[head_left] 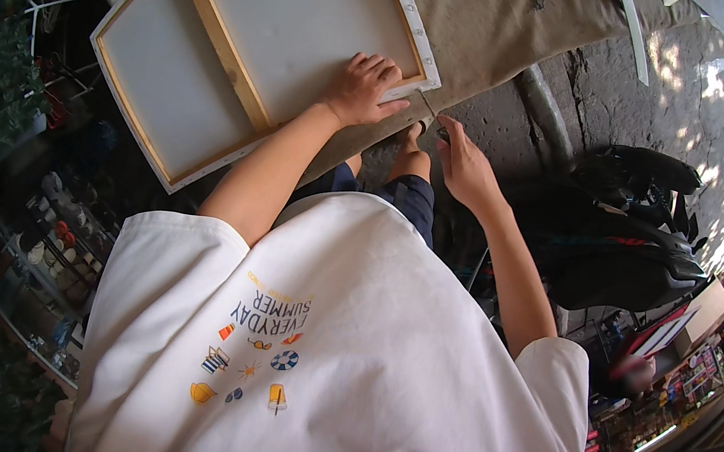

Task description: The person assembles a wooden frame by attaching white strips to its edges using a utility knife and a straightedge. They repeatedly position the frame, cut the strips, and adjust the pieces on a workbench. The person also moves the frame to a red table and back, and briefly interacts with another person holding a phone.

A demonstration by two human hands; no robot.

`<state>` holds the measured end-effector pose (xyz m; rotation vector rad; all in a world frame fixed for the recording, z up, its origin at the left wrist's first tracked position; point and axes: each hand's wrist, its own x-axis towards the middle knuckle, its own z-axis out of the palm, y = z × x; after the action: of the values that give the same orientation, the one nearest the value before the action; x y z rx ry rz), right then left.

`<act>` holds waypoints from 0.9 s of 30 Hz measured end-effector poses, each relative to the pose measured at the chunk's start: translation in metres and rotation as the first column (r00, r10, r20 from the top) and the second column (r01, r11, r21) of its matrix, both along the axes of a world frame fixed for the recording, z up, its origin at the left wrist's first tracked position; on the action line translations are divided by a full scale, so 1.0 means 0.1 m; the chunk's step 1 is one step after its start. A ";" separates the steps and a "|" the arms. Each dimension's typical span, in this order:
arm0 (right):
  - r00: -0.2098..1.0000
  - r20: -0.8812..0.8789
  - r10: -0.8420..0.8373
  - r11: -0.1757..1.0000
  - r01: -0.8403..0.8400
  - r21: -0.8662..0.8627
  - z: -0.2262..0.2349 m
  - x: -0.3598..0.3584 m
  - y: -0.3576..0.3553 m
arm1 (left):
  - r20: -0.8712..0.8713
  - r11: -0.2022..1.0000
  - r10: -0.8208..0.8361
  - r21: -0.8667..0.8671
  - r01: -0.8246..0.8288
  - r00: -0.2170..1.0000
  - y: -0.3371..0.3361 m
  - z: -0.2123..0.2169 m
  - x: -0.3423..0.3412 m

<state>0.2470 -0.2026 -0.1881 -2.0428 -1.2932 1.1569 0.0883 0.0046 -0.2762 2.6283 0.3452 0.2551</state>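
Note:
A stretched canvas [320,5] lies with its back facing up, showing its wooden bars and the white cloth folded over the rim and fastened at intervals. My left hand [363,91] grips its near bar by the right corner, fingers curled over the wood and thumb along the outer edge. Just off that corner, my right hand [467,165] is closed on a thin, dark, rod-like tool [430,105]. The tool's tip reaches toward the canvas corner; its handle is hidden in my fingers, so its exact kind cannot be made out.
The canvas rests on a surface covered with beige cloth [497,12]. A pale strip [633,37] hangs over its far right edge. A parked motorbike [622,237] stands on the right, beside grey pavement [587,101]. Shelves of small goods [58,255] are at the left.

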 end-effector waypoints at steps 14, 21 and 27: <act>0.725 -0.312 -0.615 0.786 0.530 -0.318 0.08 -0.67 0.30 | 0.000 0.971 0.225 -0.083 -0.224 0.974 -0.05 0.24 -0.11; 0.298 -0.463 -0.835 0.551 0.480 -0.683 0.39 -0.50 0.61 | -0.012 0.967 0.217 -0.133 -0.217 0.976 0.02 0.19 -0.11; 0.380 -0.381 -0.843 0.524 0.419 -0.742 0.42 -0.43 0.81 | -0.019 0.974 0.189 -0.122 -0.190 0.982 0.04 0.20 -0.09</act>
<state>0.2041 -0.1217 -0.1458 -1.7623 0.3526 1.7102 0.0789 0.0081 -0.2564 2.4774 0.5972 0.2777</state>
